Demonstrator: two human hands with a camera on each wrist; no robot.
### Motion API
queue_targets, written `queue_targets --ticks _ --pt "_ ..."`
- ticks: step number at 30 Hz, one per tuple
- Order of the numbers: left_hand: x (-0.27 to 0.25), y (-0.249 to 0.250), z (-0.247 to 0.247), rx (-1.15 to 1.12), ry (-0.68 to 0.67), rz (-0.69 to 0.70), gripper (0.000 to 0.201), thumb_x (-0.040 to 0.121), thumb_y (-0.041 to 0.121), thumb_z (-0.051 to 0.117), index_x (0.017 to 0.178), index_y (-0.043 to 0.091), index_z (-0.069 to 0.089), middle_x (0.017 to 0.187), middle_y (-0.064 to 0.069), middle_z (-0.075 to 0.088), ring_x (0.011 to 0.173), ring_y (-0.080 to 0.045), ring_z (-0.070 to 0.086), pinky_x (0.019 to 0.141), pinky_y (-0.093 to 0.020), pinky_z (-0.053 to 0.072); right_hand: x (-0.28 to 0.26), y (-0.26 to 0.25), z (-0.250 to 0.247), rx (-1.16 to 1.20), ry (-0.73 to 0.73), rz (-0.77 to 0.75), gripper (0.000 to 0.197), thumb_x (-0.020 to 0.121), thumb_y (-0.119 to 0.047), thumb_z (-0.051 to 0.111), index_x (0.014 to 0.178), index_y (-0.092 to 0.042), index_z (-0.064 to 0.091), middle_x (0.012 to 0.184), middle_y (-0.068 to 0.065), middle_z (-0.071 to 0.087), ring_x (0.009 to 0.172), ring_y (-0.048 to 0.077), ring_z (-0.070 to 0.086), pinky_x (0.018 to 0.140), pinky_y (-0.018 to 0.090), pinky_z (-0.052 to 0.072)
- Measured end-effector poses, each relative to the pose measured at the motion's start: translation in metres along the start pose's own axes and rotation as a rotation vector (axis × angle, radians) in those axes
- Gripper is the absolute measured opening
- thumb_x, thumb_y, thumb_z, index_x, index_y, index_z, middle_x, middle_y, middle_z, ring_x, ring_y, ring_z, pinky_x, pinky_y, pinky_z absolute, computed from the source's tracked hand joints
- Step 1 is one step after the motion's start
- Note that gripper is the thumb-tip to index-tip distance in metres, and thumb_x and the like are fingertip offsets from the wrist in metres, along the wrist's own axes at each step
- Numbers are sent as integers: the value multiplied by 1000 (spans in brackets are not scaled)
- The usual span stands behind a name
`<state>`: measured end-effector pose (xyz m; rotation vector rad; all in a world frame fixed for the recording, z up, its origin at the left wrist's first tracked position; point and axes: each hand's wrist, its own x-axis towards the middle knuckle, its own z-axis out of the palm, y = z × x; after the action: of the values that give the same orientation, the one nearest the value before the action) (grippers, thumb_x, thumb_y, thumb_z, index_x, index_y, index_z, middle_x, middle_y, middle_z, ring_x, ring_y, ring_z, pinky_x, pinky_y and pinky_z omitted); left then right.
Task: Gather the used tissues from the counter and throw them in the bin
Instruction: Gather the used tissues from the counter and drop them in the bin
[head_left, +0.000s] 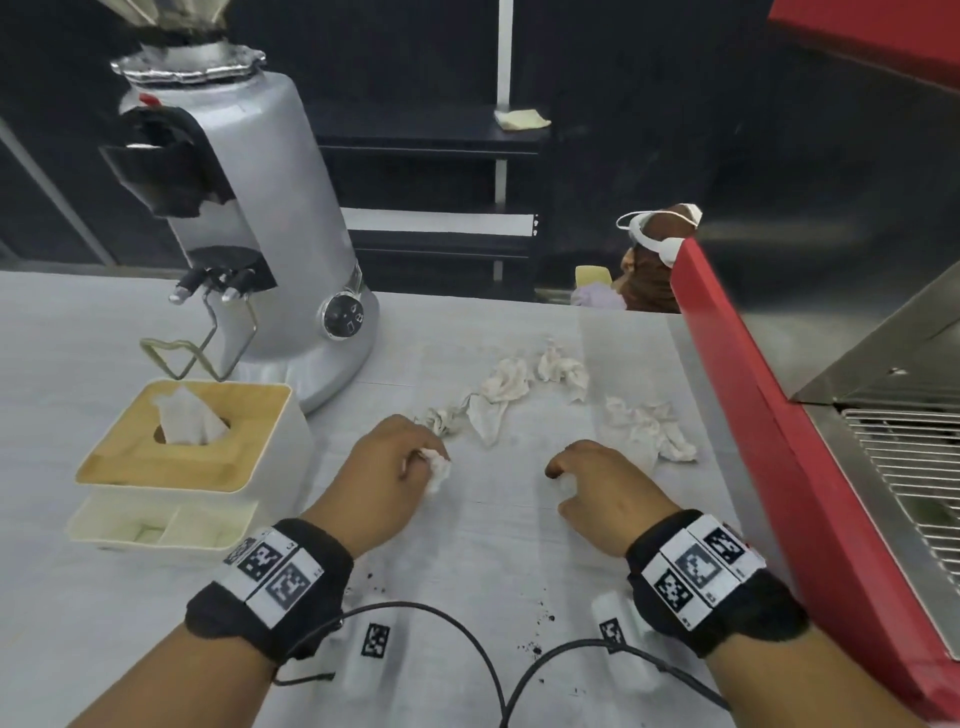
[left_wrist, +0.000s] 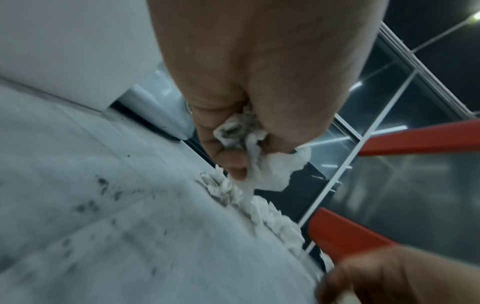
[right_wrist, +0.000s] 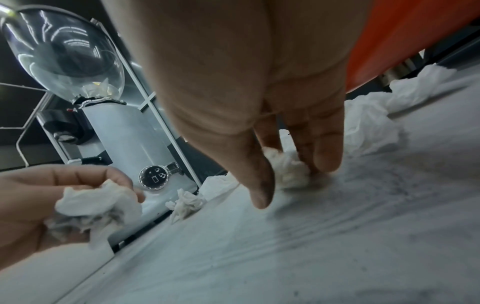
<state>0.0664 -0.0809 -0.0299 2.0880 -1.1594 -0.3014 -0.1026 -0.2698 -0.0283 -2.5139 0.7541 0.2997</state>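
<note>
Left hand grips crumpled tissue. Right hand pinches small wad on counter. Loose tissues lie right of grinder. Advice: close fingers fully before lifting. Bin unseen.

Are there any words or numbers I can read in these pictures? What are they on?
No words or numbers can be read.
Grinder dial: small white cup pictures only, no letters.
Left wristband and right wristband: black-and-white square code patterns; the tiny print beside them is too small to read.
Code squares on the counter: patterns only.
Tissue box: no text shows.
</note>
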Motion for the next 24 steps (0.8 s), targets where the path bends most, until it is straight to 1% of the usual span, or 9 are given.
queue_targets --ticks 2,5,6,9,11,14,19,21,24 --pt "7 -2 -6 0 33 -57 39 85 -7 44 85 21 71 92 10 65 85 4 58 71 -6 39 5 -4 -2 -51 -32 53 33 92 -8 55 121 -21 64 127 -1 53 116 20 55 90 23 44" --pt "16 -1 -15 -107 59 -177 41 88 -5 39 83 22 69 64 10 59 48 -3 50 47 -17 35 6 -6 -5 -68 -76 111 29 93 -6 52 116 -17 68 123 2 60 106 19 61 84 21 47" --pt "20 -1 -17 -130 68 -196 38 90 -1 39 85 23 68 61 9 56 45 -4 46 46 -19 34 4 -5 -4 -51 -66 108 29 94 -6 50 114 -16 68 119 2 62 99 18 62 78 20 47" --pt "34 -5 -16 -16 32 -177 20 94 28 46 107 32 61 90 3 59 84 -13 54 71 -28 39 -6 -1 -3 45 -3 83 25 95 -8 44 105 -18 64 102 -3 60 81 10 56 60 14 40" --pt "42 -10 -11 151 -24 -182 36 88 55 50 119 38 53 99 3 56 101 -19 48 85 -37 41 -12 1 -3 92 23 63 23 95 -9 43 103 -20 61 102 -5 61 80 8 57 63 16 44" --pt "53 -19 4 273 -69 -212 52 81 62 58 126 37 49 105 -2 55 106 -24 47 93 -43 45 -21 4 -6 158 78 33 22 94 -8 44 101 -21 60 101 -6 64 87 8 60 74 21 51" --pt "63 -31 18 307 -86 -239 29 79 54 62 98 31 60 89 0 56 90 -23 56 72 -33 42 -29 7 -15 288 167 50 19 95 -10 44 97 -19 61 83 -7 64 60 5 55 52 14 40" --pt "61 -31 20 292 -80 -253 23 81 49 65 89 29 57 87 0 54 85 -22 54 67 -30 38 -29 8 -18 325 224 103 9 97 -24 50 96 -22 59 78 -2 66 61 9 58 57 23 49" --pt "59 -32 20 283 -70 -259 19 85 43 62 79 27 52 87 1 52 80 -18 54 59 -24 33 -23 16 -25 297 337 235 29 92 -51 57 105 -25 55 79 -2 64 71 11 61 68 31 51"
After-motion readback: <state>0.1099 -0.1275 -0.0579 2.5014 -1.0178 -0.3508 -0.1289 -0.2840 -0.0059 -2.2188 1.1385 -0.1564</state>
